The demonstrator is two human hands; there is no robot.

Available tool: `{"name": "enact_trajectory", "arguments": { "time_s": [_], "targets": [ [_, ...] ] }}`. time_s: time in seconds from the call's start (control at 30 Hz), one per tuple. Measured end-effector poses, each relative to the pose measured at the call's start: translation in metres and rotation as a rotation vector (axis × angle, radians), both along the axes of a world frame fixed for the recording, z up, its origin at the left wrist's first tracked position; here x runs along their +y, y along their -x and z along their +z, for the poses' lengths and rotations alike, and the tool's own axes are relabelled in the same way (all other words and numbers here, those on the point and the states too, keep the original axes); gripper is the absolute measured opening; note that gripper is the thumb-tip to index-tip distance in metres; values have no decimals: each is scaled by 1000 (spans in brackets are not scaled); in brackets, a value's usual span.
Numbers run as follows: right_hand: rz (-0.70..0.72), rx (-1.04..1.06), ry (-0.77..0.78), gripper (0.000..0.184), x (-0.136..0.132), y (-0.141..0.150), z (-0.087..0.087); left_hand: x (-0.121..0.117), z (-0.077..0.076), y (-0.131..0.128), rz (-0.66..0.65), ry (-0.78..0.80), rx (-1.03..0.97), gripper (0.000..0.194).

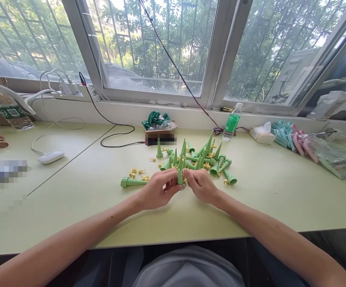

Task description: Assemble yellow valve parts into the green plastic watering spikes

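My left hand [160, 187] is closed around a green plastic watering spike [180, 177], its pointed end up. My right hand [202, 185] meets it from the right with closed, pinching fingers. A bit of yellow shows at those fingertips, against the spike's side; it looks like a small yellow nozzle [185, 181], mostly hidden. Just beyond both hands lies a pile of green spikes [204, 159], some upright and others on their sides, with yellow nozzles among them. Left of my left hand, one spike [133, 182] lies flat near several loose yellow nozzles [133, 172].
Behind the pile stands a small cardboard box [161, 128] with green plastic wrapping. A water bottle [232, 122], a tissue pack [262, 134] and bundled blue and pink items [294, 137] line the window side. A white mouse-like device [51, 157] and cables are on the left.
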State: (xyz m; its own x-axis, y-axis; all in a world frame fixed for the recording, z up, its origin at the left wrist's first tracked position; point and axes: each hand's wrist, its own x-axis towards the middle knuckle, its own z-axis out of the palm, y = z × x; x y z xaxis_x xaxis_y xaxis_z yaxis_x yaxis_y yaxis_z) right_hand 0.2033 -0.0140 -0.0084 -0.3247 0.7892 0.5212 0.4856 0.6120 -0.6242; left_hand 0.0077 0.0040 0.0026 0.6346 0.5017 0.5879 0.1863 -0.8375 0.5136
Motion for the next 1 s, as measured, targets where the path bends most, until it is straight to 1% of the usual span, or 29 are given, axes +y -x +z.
{"name": "enact_trajectory", "arguments": {
  "time_s": [0.1, 0.17, 0.23, 0.3, 0.47, 0.53, 0.6, 0.67, 0.77, 0.9, 1.0],
  "targets": [
    [-17, 2, -1, 53, -1, 1, 3, 0, 0, -1, -15, 109, -54, 17],
    [-35, 0, -12, 53, -2, 2, 4, 1, -1, 0, -16, 112, -52, 15],
    [-37, -4, -27, 52, -2, 3, 5, 1, -3, 1, -11, 34, -13, 10],
    [-23, -8, -33, 52, -1, 3, 4, 2, -3, 2, -15, -90, 34, 6],
    [-29, 9, -1, 53, -1, 3, 3, 4, -1, 5, -27, -381, 115, 12],
    [-30, 16, 25, 54, 0, 4, 3, 4, 0, 6, -22, -462, 144, 15],
    [-29, 23, 54, 54, 1, 4, 2, 4, 0, 5, -9, -483, 159, 15],
    [-39, 33, 68, 53, 1, 4, 0, 2, -1, 4, 5, -420, 147, 12],
    [-57, 32, 54, 50, 1, 4, -2, 1, -2, 1, 26, -213, 80, 9],
    [-76, -2, 35, 44, -1, 3, -2, -1, 3, -2, 36, 136, -54, 19],
    [-35, 18, 52, 38, -2, 2, -1, 0, 8, -1, -45, 460, -142, 24]
  ]
}}
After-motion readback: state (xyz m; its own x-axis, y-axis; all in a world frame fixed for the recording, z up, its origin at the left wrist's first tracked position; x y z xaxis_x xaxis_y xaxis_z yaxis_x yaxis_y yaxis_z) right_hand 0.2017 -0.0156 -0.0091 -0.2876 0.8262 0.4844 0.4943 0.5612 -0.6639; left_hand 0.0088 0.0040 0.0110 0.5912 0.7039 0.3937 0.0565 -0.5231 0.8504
